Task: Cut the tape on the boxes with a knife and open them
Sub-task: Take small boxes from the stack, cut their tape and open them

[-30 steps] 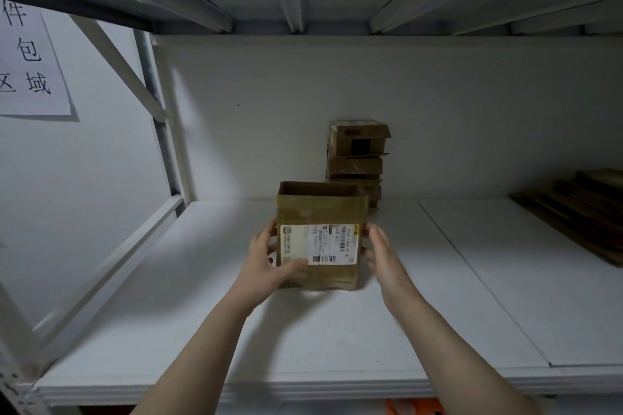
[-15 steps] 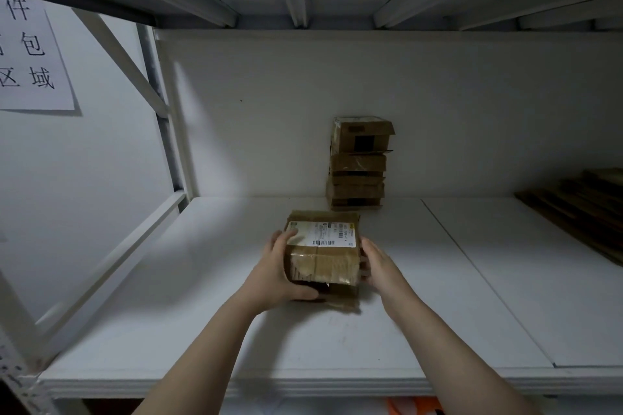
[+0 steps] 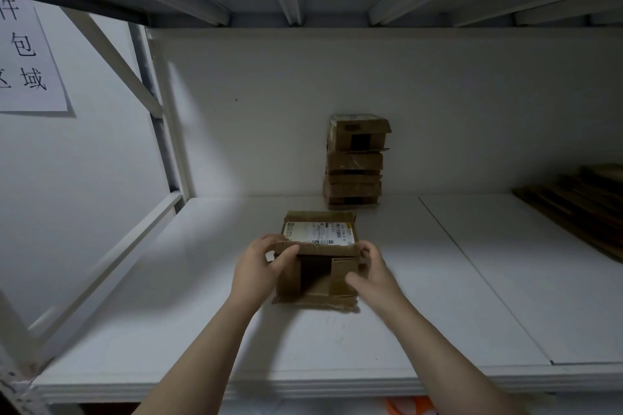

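A small brown cardboard box (image 3: 320, 246) with a white shipping label on top lies on the white shelf (image 3: 337, 340), its open end facing me with the flaps spread. My left hand (image 3: 258, 268) grips the upper left flap, thumb curled over its edge. My right hand (image 3: 371, 268) holds the right side of the box, thumb on the right inner flap. No knife is in view.
A stack of three small taped boxes (image 3: 355, 162) stands against the back wall behind the held box. Flattened cardboard (image 3: 580, 205) lies at the far right. A slanted frame bar (image 3: 108, 266) bounds the left side. A paper sign (image 3: 25, 57) hangs on the left wall.
The box stood upright with its label facing me; both hands have tipped it down flat onto the shelf, so the label now faces up and the open end faces me.
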